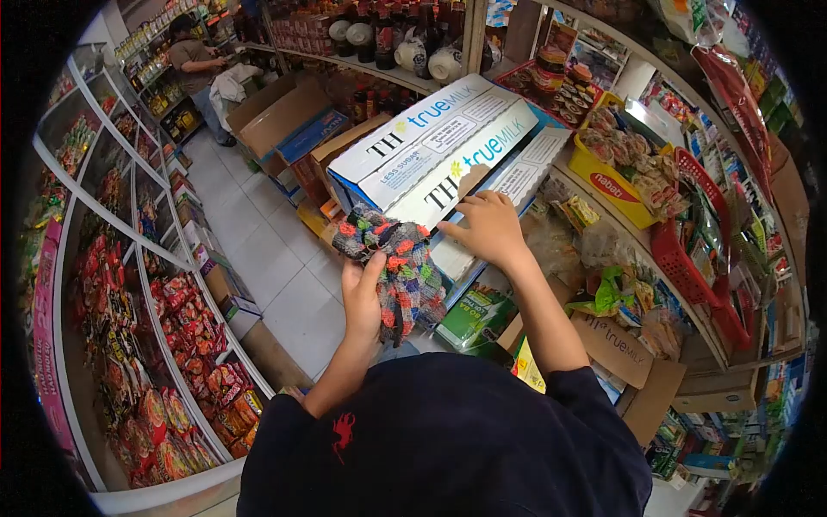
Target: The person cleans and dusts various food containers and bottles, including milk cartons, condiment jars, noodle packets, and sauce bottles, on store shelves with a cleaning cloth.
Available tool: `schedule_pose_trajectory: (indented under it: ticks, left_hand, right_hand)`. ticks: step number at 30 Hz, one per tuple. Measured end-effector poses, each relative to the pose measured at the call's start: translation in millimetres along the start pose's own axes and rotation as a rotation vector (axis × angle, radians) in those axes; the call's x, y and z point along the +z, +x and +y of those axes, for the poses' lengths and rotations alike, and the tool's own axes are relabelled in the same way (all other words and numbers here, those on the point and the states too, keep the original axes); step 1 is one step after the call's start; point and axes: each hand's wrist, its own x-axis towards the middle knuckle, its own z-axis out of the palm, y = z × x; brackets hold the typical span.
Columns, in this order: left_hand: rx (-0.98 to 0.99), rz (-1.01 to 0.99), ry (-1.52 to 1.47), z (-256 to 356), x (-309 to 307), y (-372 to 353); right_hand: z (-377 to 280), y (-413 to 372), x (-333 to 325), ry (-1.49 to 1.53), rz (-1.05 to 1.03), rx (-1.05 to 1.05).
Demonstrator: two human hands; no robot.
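My left hand (363,291) grips a crumpled multicoloured cloth (398,274), grey with orange, green and blue patches, which hangs down in front of the milk cartons. My right hand (491,224) is open, palm down with the fingers apart, over the near side of the stacked white cartons. It appears to touch them, though the exact contact is hidden. The upper TH true MILK carton (405,142) lies flat, and another TH true MILK carton (435,194) shows just in front of it.
Glass-fronted shelves of snack packets (185,319) line the left. A yellow nabati box (612,181) and a red basket (685,250) stand on the right shelf. Opened cardboard boxes (280,116) sit behind the cartons. Another person (198,69) stands in the far-left aisle.
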Motion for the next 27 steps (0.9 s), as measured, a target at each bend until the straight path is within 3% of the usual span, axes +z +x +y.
schedule_pose_trajectory:
  ticks: [4, 6, 9, 10, 12, 14, 16, 20, 27]
  left_hand:
    - [0.095, -0.003, 0.125, 5, -6, 8]
    - [0.153, -0.020, 0.219, 15, -7, 13]
    - [0.309, -0.077, 0.788, 38, -13, 34]
    - [0.309, -0.072, 0.790, 46, -11, 42]
    - [0.461, -0.276, 1.164, 64, -1, 55]
    - [0.465, -0.381, 1.255, 65, -1, 71]
    - [0.387, -0.639, 1.385, 70, 7, 81]
    - [0.311, -0.918, 1.443, 78, 14, 108]
    - [0.512, -1.213, 1.484, 55, 36, 185]
  right_hand:
    - [6, -3, 5, 0.169, 0.095, 0.045]
    - [8, -5, 10, 0.351, 0.277, 0.022]
    - [1, -5, 7, 0.410, 0.355, 0.072]
    - [1, -5, 6, 0.413, 0.352, 0.068]
    - [1, -5, 5, 0.342, 0.315, 0.037]
    - [-4, -7, -2, 0.297, 0.281, -0.017]
    - [-7, -8, -6, 0.249, 0.250, -0.066]
    - [-11, -9, -7, 0.196, 0.165, -0.028]
    - [-23, -5, -13, 0.221, 0.128, 0.100]
